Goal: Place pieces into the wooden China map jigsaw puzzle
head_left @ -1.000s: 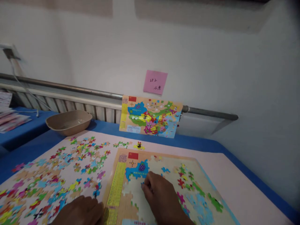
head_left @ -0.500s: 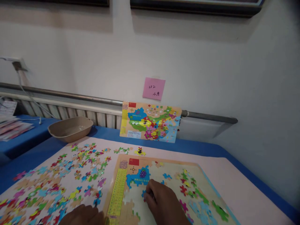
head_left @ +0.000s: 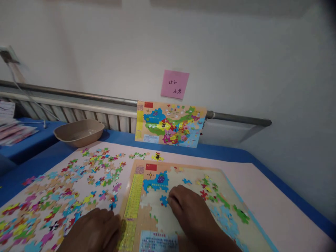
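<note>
Head view. My right hand (head_left: 190, 213) lies palm down on the puzzle board (head_left: 183, 206), fingers curled, their tips touching a small blue puzzle piece (head_left: 163, 201) on the pale unfilled field just below the assembled blue patch (head_left: 156, 182). I cannot tell whether the piece is pinched or only pressed under the fingertips. My left hand (head_left: 93, 232) rests flat and relaxed at the board's left edge, beside the yellow strip (head_left: 132, 203), holding nothing that I can see.

I judge the piece to be light, thin and stiff, a flat tabbed cut-out that will slide easily on the smooth board and offers little to pinch from above. It is best taken by its edges, or pushed flat with a fingertip; the tabs could bend if forced.

More pieces lie loose on the right half of the board, green, red and pale blue. A wide scatter of loose pieces (head_left: 68, 189) covers the pink mat (head_left: 262, 196) to the left. The mat lies on a surface with a blue cover (head_left: 225, 154). At the rear left stands a tan bowl (head_left: 78, 132). A printed reference map (head_left: 169, 123) leans against the radiator rail (head_left: 236, 119), with a pink sticky note (head_left: 174, 84) on the white wall above.
</note>
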The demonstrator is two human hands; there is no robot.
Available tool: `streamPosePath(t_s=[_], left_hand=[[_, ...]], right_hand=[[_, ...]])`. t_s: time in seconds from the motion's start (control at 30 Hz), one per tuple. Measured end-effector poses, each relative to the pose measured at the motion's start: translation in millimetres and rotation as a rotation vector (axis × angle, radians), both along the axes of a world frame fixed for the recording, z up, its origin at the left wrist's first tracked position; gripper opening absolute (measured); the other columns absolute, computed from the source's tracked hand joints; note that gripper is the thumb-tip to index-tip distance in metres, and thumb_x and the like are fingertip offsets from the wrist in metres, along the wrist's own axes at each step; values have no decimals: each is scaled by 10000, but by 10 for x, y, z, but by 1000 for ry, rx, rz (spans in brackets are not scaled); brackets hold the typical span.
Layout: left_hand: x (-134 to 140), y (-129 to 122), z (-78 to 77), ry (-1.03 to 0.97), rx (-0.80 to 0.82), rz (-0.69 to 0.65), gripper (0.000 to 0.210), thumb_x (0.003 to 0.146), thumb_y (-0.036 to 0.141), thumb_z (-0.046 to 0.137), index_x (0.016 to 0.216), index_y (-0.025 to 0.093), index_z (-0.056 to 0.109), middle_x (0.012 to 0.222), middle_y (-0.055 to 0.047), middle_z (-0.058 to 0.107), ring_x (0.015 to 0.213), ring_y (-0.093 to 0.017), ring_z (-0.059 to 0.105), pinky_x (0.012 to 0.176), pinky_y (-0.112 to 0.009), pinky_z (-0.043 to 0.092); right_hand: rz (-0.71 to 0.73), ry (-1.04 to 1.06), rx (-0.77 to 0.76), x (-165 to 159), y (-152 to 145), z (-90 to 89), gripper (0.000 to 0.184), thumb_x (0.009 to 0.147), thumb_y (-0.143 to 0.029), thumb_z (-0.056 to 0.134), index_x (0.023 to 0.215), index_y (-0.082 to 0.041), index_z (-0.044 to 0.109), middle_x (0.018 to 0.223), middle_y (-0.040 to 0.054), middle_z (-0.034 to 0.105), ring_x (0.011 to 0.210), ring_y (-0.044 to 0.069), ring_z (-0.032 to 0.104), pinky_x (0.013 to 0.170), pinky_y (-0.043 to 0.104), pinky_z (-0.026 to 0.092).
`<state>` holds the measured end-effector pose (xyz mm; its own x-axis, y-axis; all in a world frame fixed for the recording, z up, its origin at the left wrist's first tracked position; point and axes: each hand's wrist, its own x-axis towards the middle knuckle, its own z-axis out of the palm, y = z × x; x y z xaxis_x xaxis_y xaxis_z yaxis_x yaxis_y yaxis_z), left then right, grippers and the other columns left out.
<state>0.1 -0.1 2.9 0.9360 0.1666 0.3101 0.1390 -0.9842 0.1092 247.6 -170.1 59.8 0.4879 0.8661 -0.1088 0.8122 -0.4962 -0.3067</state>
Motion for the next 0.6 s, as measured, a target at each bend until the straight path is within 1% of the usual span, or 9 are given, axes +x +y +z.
streamPosePath(t_s=[0.07, 0.17, 0.27, 0.37, 0.47, 0.6], left_hand=[[-4, -26, 42, 28, -19, 20, 247, 992, 245, 547, 765, 285, 633, 688, 34, 692, 606, -186, 681, 546, -326, 464], [6, -56, 62, 51, -28, 33, 265, 998, 237, 521, 763, 286, 632, 684, 32, 688, 604, -187, 680, 542, -326, 468], [22, -76, 68, 37, -10, 36, 274, 988, 241, 518, 740, 284, 625, 662, 28, 681, 579, -198, 674, 513, -332, 455], [24, -76, 71, 36, -10, 39, 308, 1011, 265, 492, 736, 284, 630, 662, 25, 683, 577, -203, 678, 517, -333, 466], [12, -62, 66, 58, -34, 46, 328, 1042, 299, 474, 766, 288, 650, 690, 27, 699, 612, -197, 695, 541, -318, 485], [-7, -52, 56, 104, -47, 55, 318, 1042, 296, 476, 779, 287, 655, 713, 25, 709, 642, -203, 705, 566, -324, 498]], right_hand=[[31, 20, -53, 41, -62, 32, 194, 1044, -201, 537, 907, -203, 674, 989, 53, 716, 932, 228, 652, 776, 333, 390], [91, -1, -137, 63, -125, -6, 178, 1048, -196, 536, 970, -201, 696, 1036, 73, 711, 995, 252, 650, 826, 356, 406], [116, -25, -97, 44, -130, -104, 152, 1047, -202, 549, 1043, -216, 700, 1097, 78, 696, 1054, 262, 634, 871, 369, 413], [97, -24, -48, 22, -99, -177, 115, 1029, -210, 583, 1041, -223, 697, 1093, 67, 694, 1042, 259, 634, 856, 366, 410], [81, -29, -28, 14, -60, -205, 84, 1021, -225, 603, 1019, -221, 687, 1072, 60, 695, 1013, 255, 633, 837, 364, 395], [76, -28, -32, 17, -17, -222, 44, 1000, -230, 640, 989, -218, 681, 1067, 58, 697, 983, 249, 631, 802, 358, 370]])
